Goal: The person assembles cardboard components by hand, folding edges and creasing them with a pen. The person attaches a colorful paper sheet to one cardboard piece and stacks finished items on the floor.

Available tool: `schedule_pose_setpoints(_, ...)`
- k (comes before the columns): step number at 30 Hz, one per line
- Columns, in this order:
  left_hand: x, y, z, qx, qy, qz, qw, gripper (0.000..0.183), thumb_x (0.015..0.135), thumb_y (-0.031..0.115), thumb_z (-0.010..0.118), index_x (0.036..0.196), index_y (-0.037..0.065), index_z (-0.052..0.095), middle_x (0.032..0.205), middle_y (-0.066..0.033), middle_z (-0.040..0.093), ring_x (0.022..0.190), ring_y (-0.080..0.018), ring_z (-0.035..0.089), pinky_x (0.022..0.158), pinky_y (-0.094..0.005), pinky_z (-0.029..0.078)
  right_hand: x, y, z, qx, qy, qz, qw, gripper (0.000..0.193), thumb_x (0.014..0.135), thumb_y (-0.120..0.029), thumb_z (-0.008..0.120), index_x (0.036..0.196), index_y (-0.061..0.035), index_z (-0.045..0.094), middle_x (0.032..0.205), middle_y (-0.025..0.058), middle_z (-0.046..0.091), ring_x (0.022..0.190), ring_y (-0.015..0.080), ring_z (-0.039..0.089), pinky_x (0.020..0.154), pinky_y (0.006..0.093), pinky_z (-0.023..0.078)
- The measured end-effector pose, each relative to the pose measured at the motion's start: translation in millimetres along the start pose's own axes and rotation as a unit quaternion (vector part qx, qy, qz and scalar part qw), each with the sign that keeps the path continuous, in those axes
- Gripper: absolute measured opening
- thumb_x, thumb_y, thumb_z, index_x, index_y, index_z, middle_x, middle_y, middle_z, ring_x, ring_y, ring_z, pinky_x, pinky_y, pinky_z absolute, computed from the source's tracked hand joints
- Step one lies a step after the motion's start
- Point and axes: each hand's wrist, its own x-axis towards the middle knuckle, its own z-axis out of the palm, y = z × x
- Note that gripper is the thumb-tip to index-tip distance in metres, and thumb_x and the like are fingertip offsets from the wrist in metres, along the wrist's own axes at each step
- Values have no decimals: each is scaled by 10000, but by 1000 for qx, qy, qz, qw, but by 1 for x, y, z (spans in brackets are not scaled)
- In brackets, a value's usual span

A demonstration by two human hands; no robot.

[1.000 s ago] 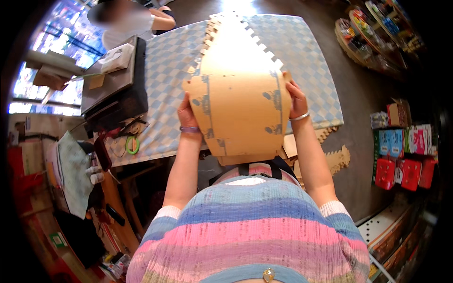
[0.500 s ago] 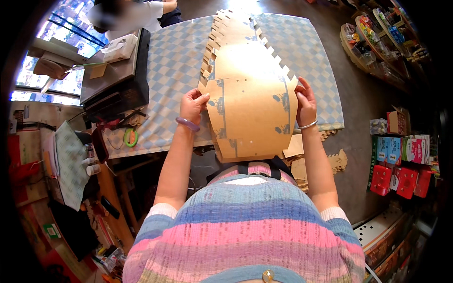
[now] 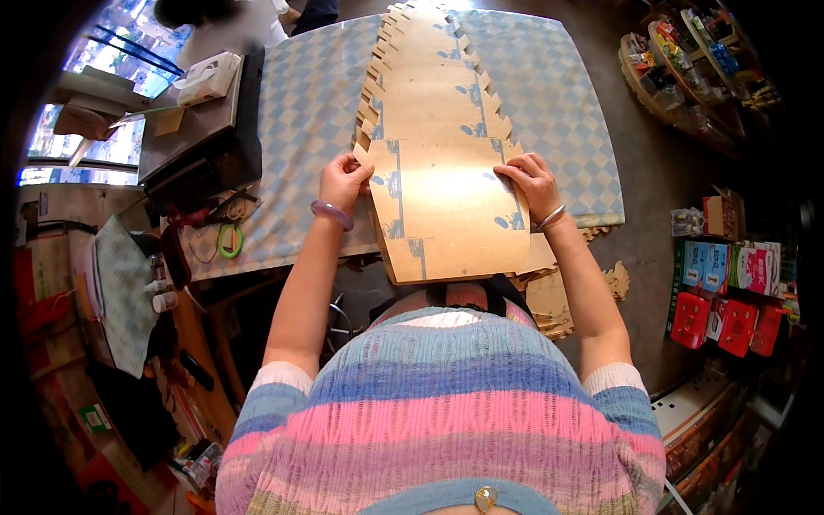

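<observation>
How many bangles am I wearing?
2: a purple bangle at the wrist of your left hand, a silver bangle at that of your right hand. Sleeves could hide more.

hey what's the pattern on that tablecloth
The tablecloth has light blue and beige diamond checks, seen in the head view.

Head cam (L one of a side-by-side fisheye pair) sat at the wearer's head & looked down and fwd, w/ the striped sweater (image 3: 438, 421) v. close at btm ctr. L hand (image 3: 345, 182) & R hand (image 3: 534, 182) were approx. mid-frame, the checked tablecloth (image 3: 305, 107) running beyond them to nr the top. Wide FOV also took in a window (image 3: 129, 56) upper L & display racks (image 3: 639, 81) upper R, farther off.
</observation>
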Motion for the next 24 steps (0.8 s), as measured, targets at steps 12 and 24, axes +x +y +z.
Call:
schedule_pose_setpoints(12, -15, 16, 5, 422, -110, 507, 744, 296, 752, -6, 638, 1036, 78, 643, 948, -87, 658, 893, -277, 608, 836, -358, 483, 2, -2, 1, 2, -19, 24, 1000, 199, 733, -74, 642, 917, -132, 689, 853, 12, 593, 818, 203, 575, 719, 300, 506)
schedule_pose_setpoints(24, -9, 12, 12, 381, -86, 362, 846, 356, 739, 150, 720, 1069, 85, 604, 837, -101, 672, 764, -296, 646, 699, -376, 513, 5, 7, 8, 137, -6, 164, 977, 157, 733, -196, 729, 833, -86, 677, 763, 72, 630, 740, 278, 582, 731, 362, 482)
